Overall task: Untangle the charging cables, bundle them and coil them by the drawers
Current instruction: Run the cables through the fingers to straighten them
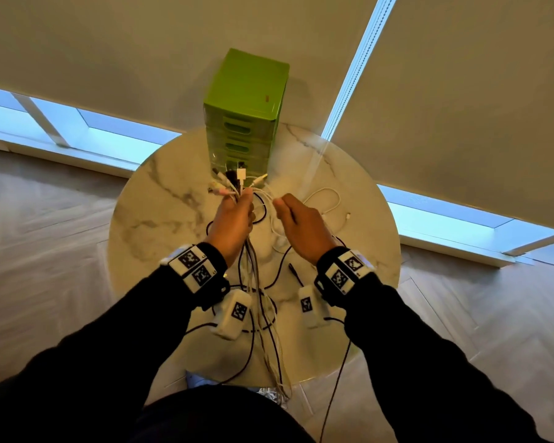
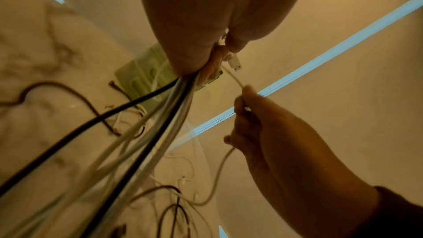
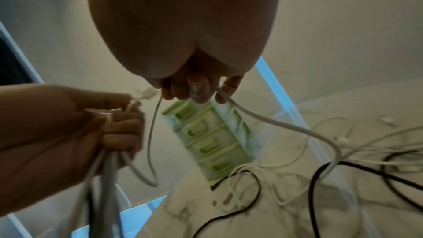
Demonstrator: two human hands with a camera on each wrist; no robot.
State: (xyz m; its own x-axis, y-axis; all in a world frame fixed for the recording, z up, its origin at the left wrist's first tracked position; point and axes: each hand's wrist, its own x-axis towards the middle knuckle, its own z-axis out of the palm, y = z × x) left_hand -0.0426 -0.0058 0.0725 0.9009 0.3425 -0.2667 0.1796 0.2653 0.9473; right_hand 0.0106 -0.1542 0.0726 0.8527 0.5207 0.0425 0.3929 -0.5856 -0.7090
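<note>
My left hand [image 1: 237, 212] grips a bunch of white, grey and black charging cables [image 1: 253, 266] above the round marble table [image 1: 160, 206]. Their plug ends [image 1: 234, 183] fan out just past the fingers, in front of the green drawer unit [image 1: 247, 113]. The bunch [image 2: 146, 133] hangs down from the fist toward my body. My right hand [image 1: 296, 219], a little to the right, pinches one white cable [image 3: 263, 117]. That cable sags in a loop between the two hands [image 3: 152, 151] and trails off onto the table. Loose black cables [image 3: 320, 178] and white cables [image 1: 327, 199] lie on the tabletop.
The green drawer unit stands at the far edge of the table against a beige roller blind [image 1: 461, 107]. Cables hang over the near table edge [image 1: 279, 378] toward my lap. Wood floor [image 1: 45, 219] surrounds the table.
</note>
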